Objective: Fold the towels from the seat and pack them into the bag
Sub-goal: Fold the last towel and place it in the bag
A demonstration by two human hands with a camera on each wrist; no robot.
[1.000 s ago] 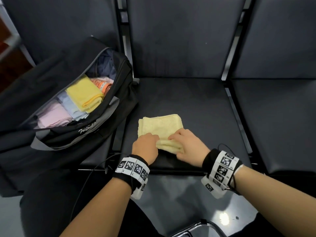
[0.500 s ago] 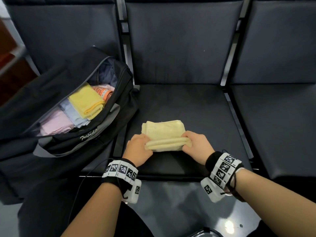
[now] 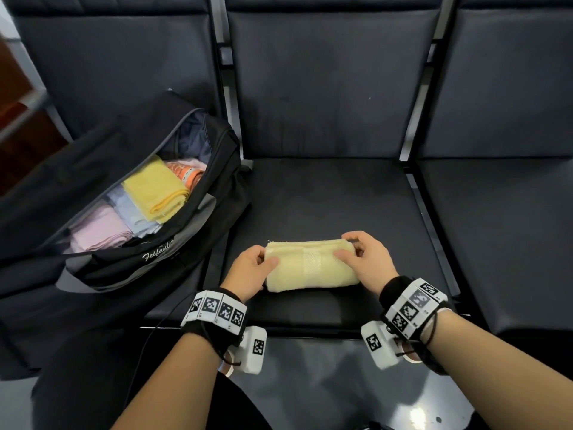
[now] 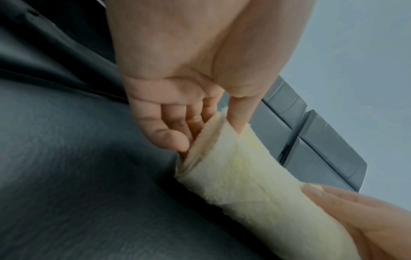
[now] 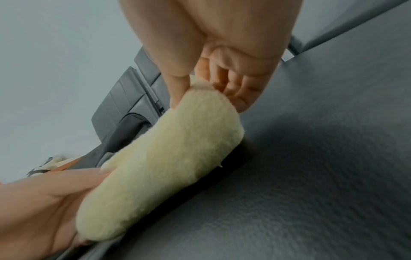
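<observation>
A pale yellow towel [image 3: 310, 264], folded into a thick bundle, is held just above the middle seat [image 3: 325, 193] near its front edge. My left hand [image 3: 252, 268] grips its left end, thumb on top and fingers underneath [image 4: 169, 133]. My right hand [image 3: 364, 259] grips the right end the same way, with the thumb on the towel [image 5: 164, 158] and the fingers curled behind. The open black duffel bag [image 3: 130, 268] sits on the seat to the left and holds folded yellow [image 3: 155, 189], pink [image 3: 99, 228], light blue and orange towels.
Dark padded seat backs [image 3: 325, 82] rise behind the row. Another seat [image 3: 502, 231] lies to the right, separated by a metal bar [image 3: 431, 228]. A thin black cable [image 3: 148, 346] hangs off the seat's front edge by my left wrist. Glossy floor shows below.
The towel's near half has been folded over, turning the flat square into a narrower, thicker bundle. Both hands moved out to its ends and lifted it slightly off the seat.
</observation>
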